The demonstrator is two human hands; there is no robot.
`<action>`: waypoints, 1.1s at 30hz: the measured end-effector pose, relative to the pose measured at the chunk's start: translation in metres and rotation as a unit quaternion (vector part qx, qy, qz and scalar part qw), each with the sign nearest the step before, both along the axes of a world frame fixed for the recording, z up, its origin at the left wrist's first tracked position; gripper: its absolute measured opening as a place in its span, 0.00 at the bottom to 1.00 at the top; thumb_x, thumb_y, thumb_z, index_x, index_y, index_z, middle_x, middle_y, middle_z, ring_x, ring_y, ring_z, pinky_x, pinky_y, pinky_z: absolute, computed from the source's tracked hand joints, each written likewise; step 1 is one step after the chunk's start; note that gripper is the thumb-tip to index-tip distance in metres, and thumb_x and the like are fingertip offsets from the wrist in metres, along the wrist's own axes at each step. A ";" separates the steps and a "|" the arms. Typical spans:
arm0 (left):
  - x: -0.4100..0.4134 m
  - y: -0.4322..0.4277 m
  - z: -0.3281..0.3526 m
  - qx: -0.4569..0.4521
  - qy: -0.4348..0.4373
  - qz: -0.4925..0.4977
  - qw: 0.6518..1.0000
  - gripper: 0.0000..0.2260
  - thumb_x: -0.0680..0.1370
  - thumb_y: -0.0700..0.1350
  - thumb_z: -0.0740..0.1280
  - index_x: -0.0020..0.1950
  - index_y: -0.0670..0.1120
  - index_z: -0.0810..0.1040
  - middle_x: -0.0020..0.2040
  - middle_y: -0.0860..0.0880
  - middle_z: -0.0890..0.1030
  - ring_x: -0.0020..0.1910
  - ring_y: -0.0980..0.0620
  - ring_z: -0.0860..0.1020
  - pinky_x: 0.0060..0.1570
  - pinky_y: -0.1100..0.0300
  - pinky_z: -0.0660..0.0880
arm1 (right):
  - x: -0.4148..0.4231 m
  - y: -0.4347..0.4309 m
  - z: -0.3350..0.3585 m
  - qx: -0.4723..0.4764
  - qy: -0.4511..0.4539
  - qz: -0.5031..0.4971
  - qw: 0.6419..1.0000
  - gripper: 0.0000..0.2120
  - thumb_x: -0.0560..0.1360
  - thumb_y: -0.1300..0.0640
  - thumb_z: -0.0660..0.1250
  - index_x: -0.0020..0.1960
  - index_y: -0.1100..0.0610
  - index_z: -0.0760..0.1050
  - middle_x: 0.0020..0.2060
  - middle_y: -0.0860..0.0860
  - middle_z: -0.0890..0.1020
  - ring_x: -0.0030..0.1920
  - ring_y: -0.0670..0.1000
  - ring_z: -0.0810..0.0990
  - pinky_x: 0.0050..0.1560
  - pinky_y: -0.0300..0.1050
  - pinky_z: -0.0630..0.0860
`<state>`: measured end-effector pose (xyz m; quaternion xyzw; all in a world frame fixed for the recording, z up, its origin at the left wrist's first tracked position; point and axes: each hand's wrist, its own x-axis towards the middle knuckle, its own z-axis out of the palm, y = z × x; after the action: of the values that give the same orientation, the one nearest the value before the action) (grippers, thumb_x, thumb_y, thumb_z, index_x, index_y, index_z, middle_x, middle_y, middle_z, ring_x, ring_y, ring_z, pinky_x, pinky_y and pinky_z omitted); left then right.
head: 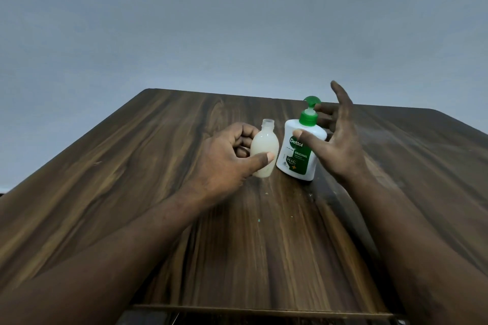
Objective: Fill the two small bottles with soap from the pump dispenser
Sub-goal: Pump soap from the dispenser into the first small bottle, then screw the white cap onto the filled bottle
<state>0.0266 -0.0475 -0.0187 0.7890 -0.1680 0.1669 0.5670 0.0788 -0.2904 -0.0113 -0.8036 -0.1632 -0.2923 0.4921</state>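
A small translucent bottle (264,148) with no cap stands on the wooden table, its body looking milky white. My left hand (224,158) grips it, thumb across its front and fingers curled behind. Just to its right stands the white pump dispenser (298,158) with a green pump head (311,101) and a green label. My right hand (338,140) is spread around the dispenser, thumb touching its shoulder, fingers straight and apart beside the pump. Only one small bottle is in view.
The dark wood-grain table (158,166) stretches out on all sides of the two bottles, with a few small specks on it near the front. Its near edge (264,311) runs along the bottom. A plain grey wall lies behind.
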 end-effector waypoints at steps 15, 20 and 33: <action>-0.011 0.072 -0.002 0.041 -0.005 0.083 0.996 0.14 0.69 0.49 0.80 0.51 0.55 0.79 0.40 0.57 0.81 0.34 0.61 0.76 0.39 0.61 0.79 | -0.052 0.033 -0.010 -0.035 -0.195 -0.109 0.974 0.13 0.77 0.53 0.74 0.57 0.57 0.77 0.41 0.49 0.79 0.38 0.51 0.79 0.38 0.49 0.78; -0.010 0.091 -0.010 0.067 0.011 0.143 0.987 0.18 0.65 0.59 0.73 0.53 0.58 0.79 0.43 0.56 0.84 0.37 0.54 0.79 0.46 0.41 0.83 | -0.061 0.071 -0.012 -0.186 -0.161 -0.006 0.969 0.08 0.77 0.54 0.75 0.54 0.57 0.81 0.44 0.47 0.83 0.40 0.44 0.80 0.43 0.33 0.75; 0.004 0.104 -0.013 0.116 0.069 0.137 0.981 0.17 0.64 0.57 0.75 0.50 0.55 0.79 0.42 0.54 0.86 0.40 0.54 0.82 0.47 0.43 0.83 | -0.036 0.140 -0.017 -0.431 -0.059 0.060 0.898 0.18 0.79 0.48 0.67 0.63 0.57 0.81 0.61 0.50 0.85 0.57 0.57 0.84 0.54 0.54 0.81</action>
<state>0.0308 0.0561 -0.0314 0.8744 -0.0373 0.1675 0.4538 0.0424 -0.1504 -0.0283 -0.9069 -0.3503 -0.2099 0.1037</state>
